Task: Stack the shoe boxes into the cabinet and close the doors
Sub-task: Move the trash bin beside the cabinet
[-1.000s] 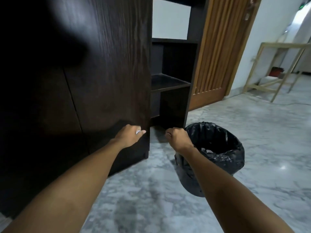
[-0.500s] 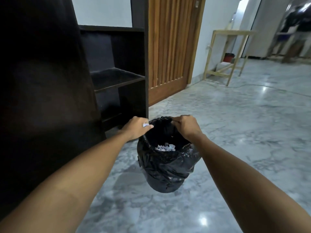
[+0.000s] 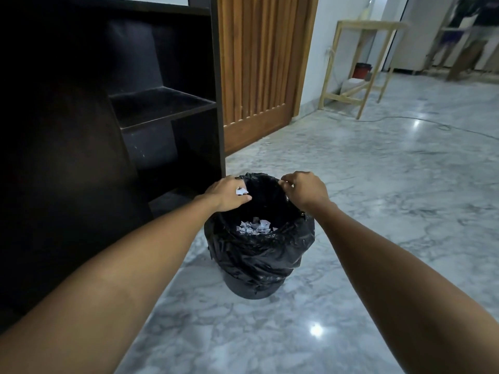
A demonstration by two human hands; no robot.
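The dark wooden cabinet (image 3: 67,163) fills the left side, its open side shelves (image 3: 162,103) bare. No shoe box is in view. My left hand (image 3: 225,194) hovers over the left rim of a bin lined with a black bag (image 3: 259,252) and is closed on a small scrap of white paper (image 3: 241,190). My right hand (image 3: 303,188) pinches the bag's rim at the far right edge. Crumpled white paper (image 3: 253,226) lies inside the bin.
A slatted wooden door (image 3: 259,63) stands right of the cabinet. A light wooden table frame (image 3: 361,58) with a red pot (image 3: 361,70) under it is at the back right, and a cable (image 3: 432,128) runs across the marble floor. A person stands far right.
My view swung right from the cabinet door to the bin. Both hands moved from the cabinet's lower edge to the bin's rim, the right one taking hold of the bag.
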